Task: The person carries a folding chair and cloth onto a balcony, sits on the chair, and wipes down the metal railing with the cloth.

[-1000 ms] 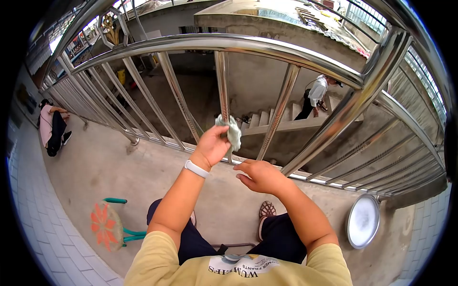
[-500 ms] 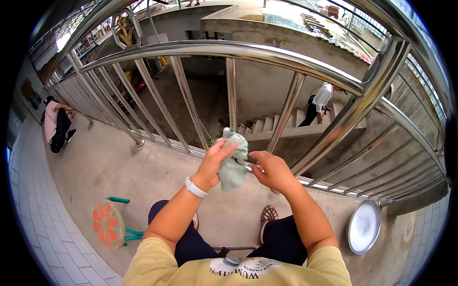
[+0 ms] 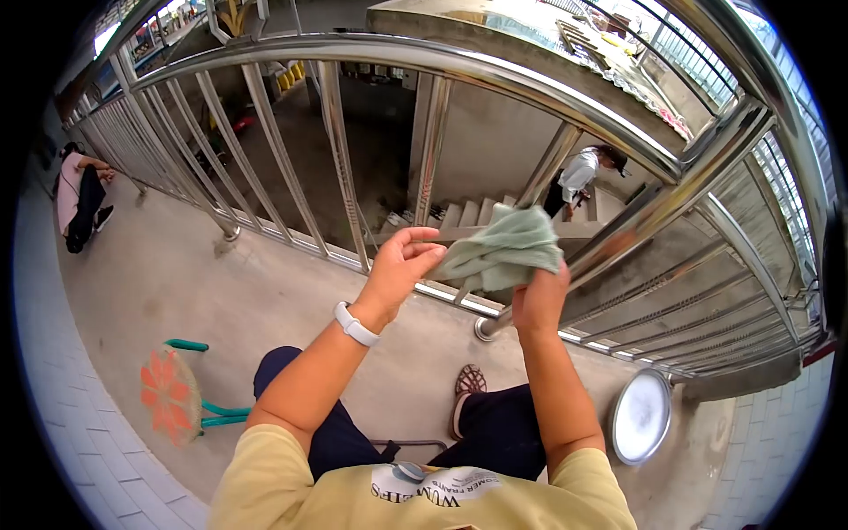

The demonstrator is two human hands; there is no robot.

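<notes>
Head cam's the only view I've got, so going off that: the pale green cloth (image 3: 505,249) is up in front of me, stretched out between my two hands and bunched into loose creases. My right grip (image 3: 541,299) is closed on its lower right corner, with the thumb side showing and some of the fingers tucked behind the fabric. My left grip (image 3: 397,274) is at the other end, thumb and fingertips right up against the cloth's narrow left tip. Honestly can't tell if they're pinching it or just next to it. Got a white wristband (image 3: 356,324) on that arm too.

Behind the cloth there's the shiny metal railing (image 3: 371,51), top rail curving across and upright bars below. One bar disappears behind the fabric, but whether they touch, no idea. I'm facing it with my knees apart, one sandal (image 3: 469,380) showing on the concrete floor (image 3: 265,309).

Off to my left is a stool (image 3: 168,397) with an orange flower pattern and green legs, and farther along, a person in a pink top (image 3: 71,194) down low beside the railing. To my right, a round metal pan (image 3: 641,417) near the railing's foot. Past the bars, someone in a white top (image 3: 579,172) is on the stairs (image 3: 477,212).
</notes>
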